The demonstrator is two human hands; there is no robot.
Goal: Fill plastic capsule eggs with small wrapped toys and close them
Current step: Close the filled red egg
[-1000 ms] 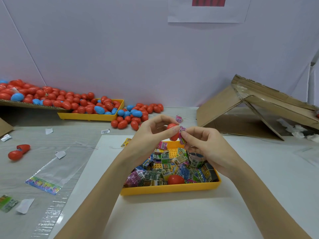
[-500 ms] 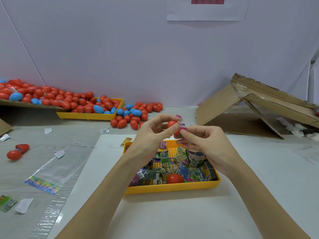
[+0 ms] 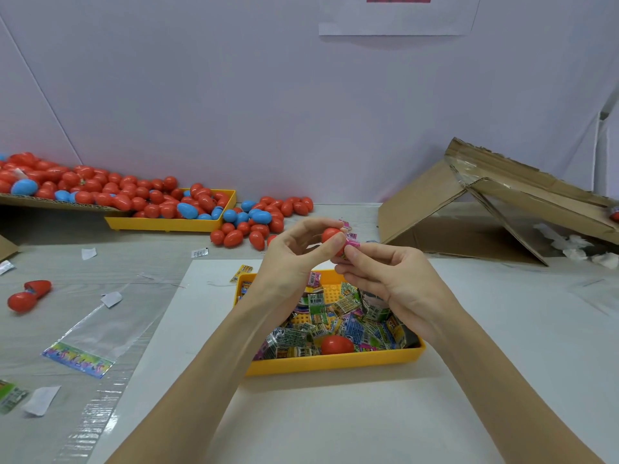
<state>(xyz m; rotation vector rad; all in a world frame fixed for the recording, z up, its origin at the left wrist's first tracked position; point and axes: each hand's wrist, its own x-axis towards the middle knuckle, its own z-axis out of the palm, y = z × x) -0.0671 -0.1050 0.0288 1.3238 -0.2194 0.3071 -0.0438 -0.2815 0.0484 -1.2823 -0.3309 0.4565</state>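
Left hand (image 3: 294,259) grips a red egg half (image 3: 331,236), right hand (image 3: 392,283) pinches a pink packet (image 3: 352,244) at its rim, both above the yellow tray's (image 3: 335,361) far edge.

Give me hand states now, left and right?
Left hand: closed, holding a red egg.
Right hand: closed, pinching a pink wrapped toy against the egg.

A torn cardboard box (image 3: 495,209) lies collapsed at the far right. A clear plastic bag (image 3: 97,336) lies flat on the left, paper scraps (image 3: 40,400) near it.
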